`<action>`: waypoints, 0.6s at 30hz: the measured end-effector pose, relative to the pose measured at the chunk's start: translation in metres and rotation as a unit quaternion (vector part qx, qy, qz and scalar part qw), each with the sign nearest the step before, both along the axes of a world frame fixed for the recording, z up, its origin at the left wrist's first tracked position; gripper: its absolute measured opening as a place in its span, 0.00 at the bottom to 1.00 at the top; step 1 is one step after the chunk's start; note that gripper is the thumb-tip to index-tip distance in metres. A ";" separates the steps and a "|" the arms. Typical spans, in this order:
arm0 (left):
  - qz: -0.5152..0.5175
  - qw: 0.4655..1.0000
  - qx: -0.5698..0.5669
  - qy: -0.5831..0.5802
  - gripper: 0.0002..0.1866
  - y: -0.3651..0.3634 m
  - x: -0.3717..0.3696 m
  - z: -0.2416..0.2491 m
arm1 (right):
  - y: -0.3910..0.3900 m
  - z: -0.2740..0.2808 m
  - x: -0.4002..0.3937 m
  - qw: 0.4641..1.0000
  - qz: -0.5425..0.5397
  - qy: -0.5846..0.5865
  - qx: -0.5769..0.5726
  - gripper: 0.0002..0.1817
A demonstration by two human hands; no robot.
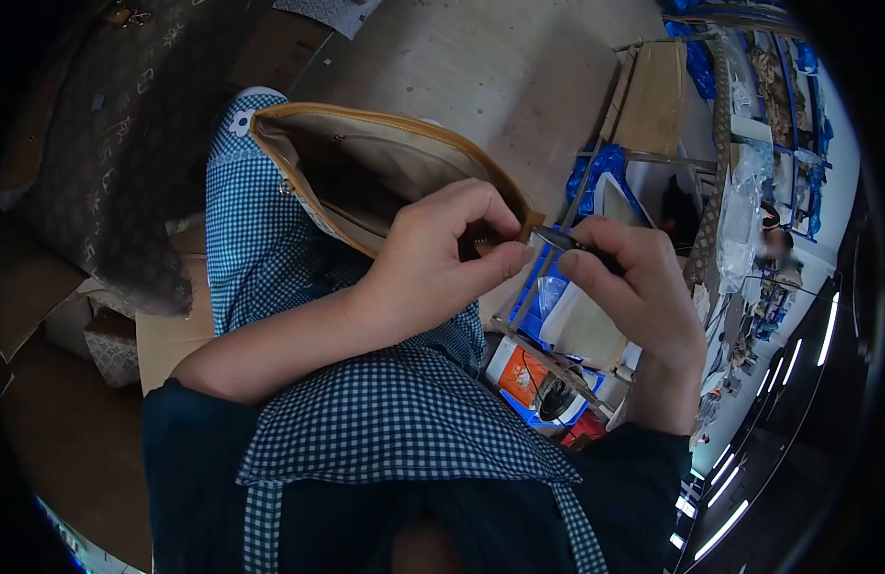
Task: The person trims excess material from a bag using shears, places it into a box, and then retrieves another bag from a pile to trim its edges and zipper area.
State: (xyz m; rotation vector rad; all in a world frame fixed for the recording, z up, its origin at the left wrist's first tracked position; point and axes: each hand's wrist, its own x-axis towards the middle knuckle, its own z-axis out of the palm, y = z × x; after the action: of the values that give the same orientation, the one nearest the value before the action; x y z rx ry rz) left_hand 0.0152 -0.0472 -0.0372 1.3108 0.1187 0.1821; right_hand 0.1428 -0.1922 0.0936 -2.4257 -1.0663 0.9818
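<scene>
An open bag (395, 143) with a tan zippered edge and beige lining lies across my lap, over the checked apron (404, 411). My left hand (452, 239) pinches the bag's right corner, at a small tan tab (531, 226), between thumb and forefinger. My right hand (634, 277) is closed on a small dark metal tool (557, 237), its tip touching or very near the tab. The rest of the tool is hidden in my fingers.
Patterned dark brown material (127, 143) is heaped at the left beside cardboard (31, 258). To the right stand a metal-framed rack (619, 96), blue plastic (605, 172), an orange-and-white box (522, 375) and a cluttered bench. Another person is far right.
</scene>
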 end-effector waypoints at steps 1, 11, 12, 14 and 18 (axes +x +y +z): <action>0.000 1.000 0.001 0.000 0.08 0.000 0.000 -0.001 | 0.003 0.003 -0.001 1.000 0.003 -0.008 -0.009 0.10; -0.015 1.000 -0.009 -0.008 0.08 0.002 0.001 -0.001 | 0.013 0.013 -0.007 0.998 -0.009 -0.026 -0.048 0.10; -0.011 1.000 -0.003 -0.011 0.08 0.002 0.001 -0.002 | 0.012 0.012 -0.007 0.999 -0.017 -0.018 -0.040 0.10; -0.006 1.000 0.008 -0.019 0.08 0.002 0.002 -0.003 | 0.009 0.008 -0.006 0.999 -0.033 -0.002 -0.024 0.12; -0.001 1.000 0.024 -0.018 0.09 0.005 0.003 -0.002 | 0.010 0.008 -0.006 0.998 -0.042 0.008 -0.039 0.13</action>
State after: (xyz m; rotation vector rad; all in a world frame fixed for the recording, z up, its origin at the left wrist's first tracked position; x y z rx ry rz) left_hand 0.0180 -0.0424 -0.0397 1.3543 0.0833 0.2072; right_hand 0.1373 -0.1824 0.1015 -2.4982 -0.9293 1.0317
